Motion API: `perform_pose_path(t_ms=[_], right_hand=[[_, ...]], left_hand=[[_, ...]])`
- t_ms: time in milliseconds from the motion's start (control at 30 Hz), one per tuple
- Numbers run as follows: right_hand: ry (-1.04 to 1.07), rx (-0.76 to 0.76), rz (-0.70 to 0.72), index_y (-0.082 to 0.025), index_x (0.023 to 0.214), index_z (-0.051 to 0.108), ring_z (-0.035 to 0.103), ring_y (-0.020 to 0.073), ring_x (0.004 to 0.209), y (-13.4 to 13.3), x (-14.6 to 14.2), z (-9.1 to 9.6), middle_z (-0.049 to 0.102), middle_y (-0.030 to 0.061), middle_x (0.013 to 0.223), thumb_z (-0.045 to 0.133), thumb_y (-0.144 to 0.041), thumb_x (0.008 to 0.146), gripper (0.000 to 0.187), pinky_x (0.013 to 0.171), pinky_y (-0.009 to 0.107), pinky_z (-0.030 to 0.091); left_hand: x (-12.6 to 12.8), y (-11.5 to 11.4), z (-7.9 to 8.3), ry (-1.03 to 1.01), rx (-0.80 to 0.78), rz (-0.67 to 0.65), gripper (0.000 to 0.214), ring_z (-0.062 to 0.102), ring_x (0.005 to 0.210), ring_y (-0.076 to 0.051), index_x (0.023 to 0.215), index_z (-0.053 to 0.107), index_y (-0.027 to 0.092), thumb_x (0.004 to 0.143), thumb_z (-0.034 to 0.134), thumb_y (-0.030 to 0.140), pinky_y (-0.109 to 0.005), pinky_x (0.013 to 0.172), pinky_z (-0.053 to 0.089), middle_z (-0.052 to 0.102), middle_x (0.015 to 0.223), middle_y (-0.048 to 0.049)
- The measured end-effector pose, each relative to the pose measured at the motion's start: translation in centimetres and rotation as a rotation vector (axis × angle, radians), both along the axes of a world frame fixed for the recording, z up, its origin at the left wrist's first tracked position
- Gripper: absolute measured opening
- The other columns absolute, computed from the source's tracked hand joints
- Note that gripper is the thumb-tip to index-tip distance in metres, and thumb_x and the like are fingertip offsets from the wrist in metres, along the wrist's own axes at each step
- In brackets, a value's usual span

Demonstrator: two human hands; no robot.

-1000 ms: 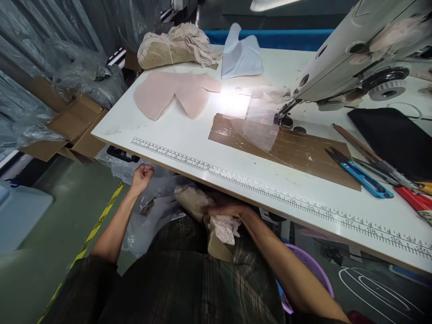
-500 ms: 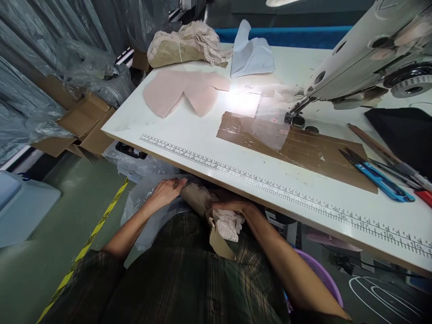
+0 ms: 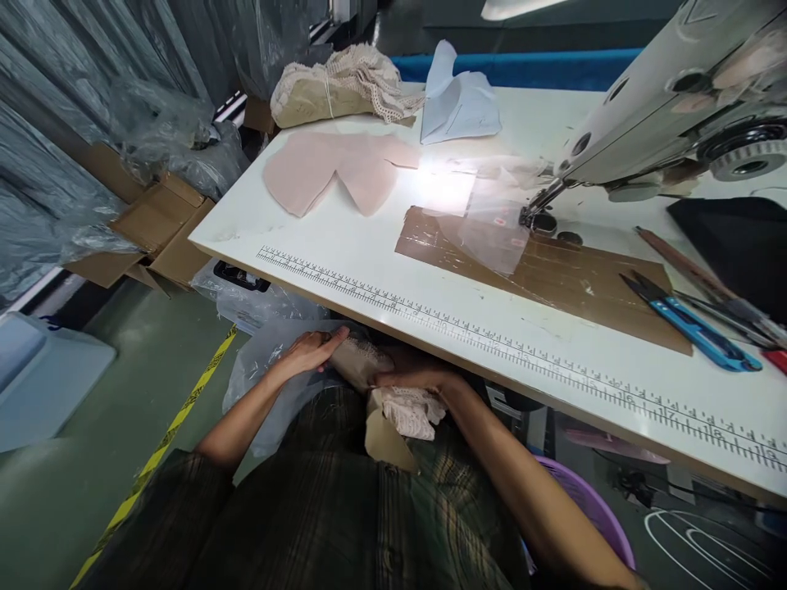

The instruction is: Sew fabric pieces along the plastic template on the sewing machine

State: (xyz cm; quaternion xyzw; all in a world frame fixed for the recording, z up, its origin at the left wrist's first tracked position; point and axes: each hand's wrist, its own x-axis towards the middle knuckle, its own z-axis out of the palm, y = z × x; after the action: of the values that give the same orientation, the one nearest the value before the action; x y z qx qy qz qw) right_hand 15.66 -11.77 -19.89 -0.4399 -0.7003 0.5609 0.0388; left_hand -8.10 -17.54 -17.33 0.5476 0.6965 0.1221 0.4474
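Note:
A bundle of pale pink lace fabric partly wrapped in brown paper rests on my lap, below the table's front edge. My right hand is closed around its middle, its fingers partly hidden in shadow under the table. At the far end of the bundle, my left hand grips the paper-wrapped part, thumb on top and the other fingers curled beneath. Lace spills out at the near end, where a flap of the paper hangs down over the dark plaid shirt.
A sewing machine stands on the white table with a printed ruler. Pink cut pieces, another tied lace bundle, a white folded piece, brown cardboard and blue snips lie there. A purple basket stands below.
The bundle has shifted slightly, and its paper flap has swung left and up. My right hand has moved a little left along it. Both hands keep their hold.

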Motion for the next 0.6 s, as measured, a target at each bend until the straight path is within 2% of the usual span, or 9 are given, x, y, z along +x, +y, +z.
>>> perform_pose_path(t_ms=[100,167,267,367,433,500,600], right_hand=[[0.062,-0.017,0.136,-0.020,0.133,0.058,0.053,0.0335,0.127,-0.3,-0.4,1.3,0.058,0.0107,0.137,0.082,-0.068,0.052,0.097,0.110,0.048,0.041],[0.088,-0.058,0.220,-0.020,0.138,0.053,0.043,0.0322,0.136,-0.3,-0.2,2.0,0.051,0.0095,0.145,0.076,-0.073,0.059,0.099,0.116,0.048,0.033],[0.060,-0.154,0.204,-0.024,0.141,0.051,0.037,0.0294,0.140,-0.2,0.6,2.4,0.046,0.0064,0.149,0.058,-0.080,0.073,0.088,0.119,0.046,0.026],[0.044,-0.177,0.147,-0.028,0.135,0.057,0.039,0.0284,0.139,0.1,1.0,2.2,0.051,0.0038,0.145,0.046,-0.081,0.081,0.076,0.120,0.047,0.026],[0.049,-0.162,0.125,-0.028,0.132,0.060,0.040,0.0296,0.138,0.2,0.9,2.2,0.054,0.0040,0.142,0.047,-0.080,0.081,0.074,0.120,0.048,0.026],[0.045,-0.134,0.110,-0.027,0.131,0.061,0.042,0.0325,0.136,0.1,0.6,2.4,0.056,0.0051,0.139,0.058,-0.078,0.076,0.075,0.119,0.051,0.027],[0.041,-0.032,0.103,-0.028,0.132,0.058,0.044,0.0357,0.134,-0.4,0.2,3.0,0.057,0.0064,0.138,0.071,-0.067,0.070,0.075,0.117,0.053,0.029]], left_hand=[[0.1,-0.2,-0.4,0.018,0.028,-0.007,0.058,0.066,0.060,-0.023,0.064,0.063,0.021,0.087,0.042,0.070,-0.031,0.066,0.046,0.061,0.051,-0.0034],[-0.1,-0.5,-0.5,0.031,0.051,-0.022,0.048,0.069,0.080,-0.027,0.081,0.069,0.020,0.085,0.051,0.064,-0.031,0.070,0.047,0.070,0.071,-0.0075],[-0.7,-1.2,-0.3,0.013,0.043,-0.061,0.051,0.065,0.105,-0.031,0.108,0.068,0.017,0.080,0.060,0.059,-0.033,0.079,0.050,0.071,0.107,-0.0132],[-1.4,-2.0,0.4,-0.062,0.034,-0.139,0.060,0.063,0.109,-0.029,0.124,0.060,0.016,0.079,0.064,0.055,-0.032,0.082,0.051,0.066,0.122,-0.0131],[-1.5,-2.4,0.8,-0.133,0.034,-0.183,0.061,0.065,0.105,-0.026,0.127,0.056,0.015,0.080,0.064,0.053,-0.030,0.079,0.052,0.067,0.121,-0.0127],[-1.6,-2.7,1.1,-0.217,0.050,-0.208,0.062,0.064,0.104,-0.026,0.131,0.052,0.015,0.081,0.064,0.050,-0.029,0.079,0.052,0.066,0.120,-0.0124],[-1.7,-2.8,1.1,-0.248,0.101,-0.252,0.070,0.060,0.115,-0.028,0.138,0.046,0.020,0.078,0.070,0.048,-0.034,0.090,0.051,0.061,0.129,-0.0122]])
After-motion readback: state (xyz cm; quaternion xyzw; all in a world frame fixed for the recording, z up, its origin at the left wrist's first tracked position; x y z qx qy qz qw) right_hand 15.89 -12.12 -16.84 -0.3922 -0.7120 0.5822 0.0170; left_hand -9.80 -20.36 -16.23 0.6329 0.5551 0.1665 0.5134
